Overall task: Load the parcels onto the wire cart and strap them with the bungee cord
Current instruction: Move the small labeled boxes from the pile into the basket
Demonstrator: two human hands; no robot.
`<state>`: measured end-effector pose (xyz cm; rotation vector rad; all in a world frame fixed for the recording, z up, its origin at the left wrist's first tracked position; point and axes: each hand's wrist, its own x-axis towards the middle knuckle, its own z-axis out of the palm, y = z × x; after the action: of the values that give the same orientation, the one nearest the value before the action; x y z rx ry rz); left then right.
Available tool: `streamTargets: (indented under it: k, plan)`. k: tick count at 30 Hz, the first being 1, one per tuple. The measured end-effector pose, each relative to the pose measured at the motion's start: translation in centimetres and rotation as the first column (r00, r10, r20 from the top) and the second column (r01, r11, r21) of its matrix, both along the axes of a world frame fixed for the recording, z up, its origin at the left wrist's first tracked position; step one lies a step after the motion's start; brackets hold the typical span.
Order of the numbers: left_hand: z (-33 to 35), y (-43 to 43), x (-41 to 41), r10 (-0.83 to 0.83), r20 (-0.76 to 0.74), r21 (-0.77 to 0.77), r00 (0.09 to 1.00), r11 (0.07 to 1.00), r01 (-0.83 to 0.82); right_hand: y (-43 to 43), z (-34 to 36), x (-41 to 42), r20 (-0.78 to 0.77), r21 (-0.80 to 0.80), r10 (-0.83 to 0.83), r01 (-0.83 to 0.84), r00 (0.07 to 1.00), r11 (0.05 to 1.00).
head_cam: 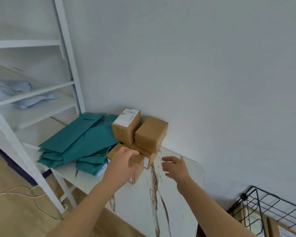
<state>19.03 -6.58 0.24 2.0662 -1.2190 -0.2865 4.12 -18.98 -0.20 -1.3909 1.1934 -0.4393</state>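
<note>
Marbled tabletop [137,202] against wall: my left hand [125,161], arm outstretched, grips the front parcel [139,168]; right hand [174,166] hovers beside, fingers spread, empty.

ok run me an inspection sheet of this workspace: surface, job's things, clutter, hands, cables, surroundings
surface: white table with brown streaks, set against the wall
job's things: cardboard parcels stacked at the wall, a labelled parcel and a plain parcel on top, a front parcel below; wire cart at lower right with boxes inside; bungee cord not seen
clutter: pile of green mailers left of the parcels
grippers: left hand on the front parcel, grip unclear; right hand open, apart from the stack, holding nothing
cables: thin pale cord on the floor at left
surroundings: white shelf rack holding pale bags; plain wall
</note>
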Motion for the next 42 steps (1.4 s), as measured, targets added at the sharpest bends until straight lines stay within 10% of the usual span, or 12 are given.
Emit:
streamTargets:
  k: [14, 34, 42]
  plan:
    - [0.9, -12.1, 6.4, -0.062, 0.012, 0.088, 0.998, 0.994, 0.060, -9.9, -2.2, 8.7, 0.114, 0.449, -0.070, 0.011, 0.991, 0.893]
    - [3.0, -14.6, 6.9, -0.152, -0.237, -0.073, 0.959, 0.988, 0.138, -8.4, 1.5, 4.7, 0.296, 0.461, -0.233, 0.075, 0.926, 0.884]
    - [3.4, -14.2, 5.2, 0.033, -0.845, -0.038, 0.534, 0.992, -0.121, -5.8, 2.7, 1.3, 0.384, 0.514, -0.411, 0.179, 0.827, 0.839]
